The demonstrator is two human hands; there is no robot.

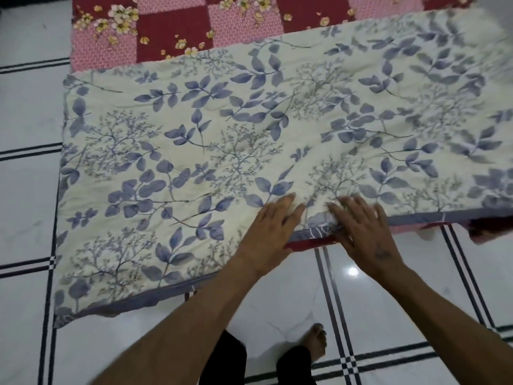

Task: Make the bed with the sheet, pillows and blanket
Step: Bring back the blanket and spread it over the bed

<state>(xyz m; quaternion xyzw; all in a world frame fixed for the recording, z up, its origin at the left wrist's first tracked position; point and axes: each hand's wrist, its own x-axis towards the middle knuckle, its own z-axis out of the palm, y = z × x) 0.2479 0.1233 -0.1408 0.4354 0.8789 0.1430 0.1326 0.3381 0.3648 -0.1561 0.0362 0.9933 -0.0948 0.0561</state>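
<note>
A cream blanket (249,129) printed with blue-grey leaves lies folded and spread flat across the low bed. Under it shows the red and pink patchwork sheet (172,31) with yellow flowers, visible at the far side and as a red strip at the near edge. My left hand (269,229) lies flat on the blanket's near edge with straight fingers. My right hand (363,229) rests just beside it, fingers straight, pressing the grey-bordered hem where the fabric bunches slightly. No pillow is in view.
White glossy floor tiles (388,301) with black double lines surround the bed. My bare foot (316,343) and dark trouser legs stand close to the near edge. The blanket's left corner (61,315) hangs onto the floor.
</note>
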